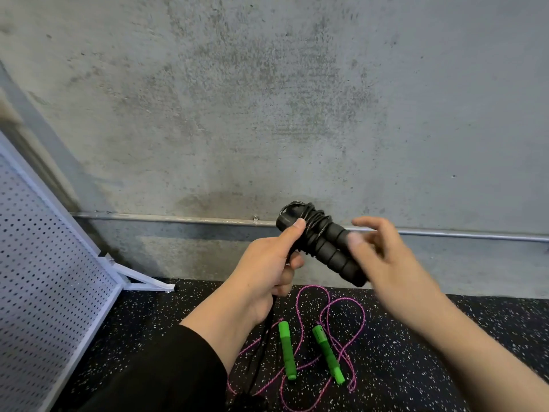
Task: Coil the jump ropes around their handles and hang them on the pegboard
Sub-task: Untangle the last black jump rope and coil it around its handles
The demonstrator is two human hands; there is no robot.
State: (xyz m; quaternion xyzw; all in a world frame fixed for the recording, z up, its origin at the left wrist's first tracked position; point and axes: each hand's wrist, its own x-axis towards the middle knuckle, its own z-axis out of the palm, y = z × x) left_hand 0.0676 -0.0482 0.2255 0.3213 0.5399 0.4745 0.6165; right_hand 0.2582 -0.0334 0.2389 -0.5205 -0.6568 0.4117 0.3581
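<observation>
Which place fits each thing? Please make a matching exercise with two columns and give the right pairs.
Things:
1. black handles
2. green handles
3. pegboard
4. metal pipe

Places:
A. along the wall's foot
B. lying on the floor among pink rope
C. standing at the far left
D. gripped in the left hand

Pairs: 1-D, 2-B, 3-C, 4-A

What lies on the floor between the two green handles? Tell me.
In the head view, only bare speckled floor shows between the left green handle and the right green handle; the pink rope loops around them, not between.
</observation>
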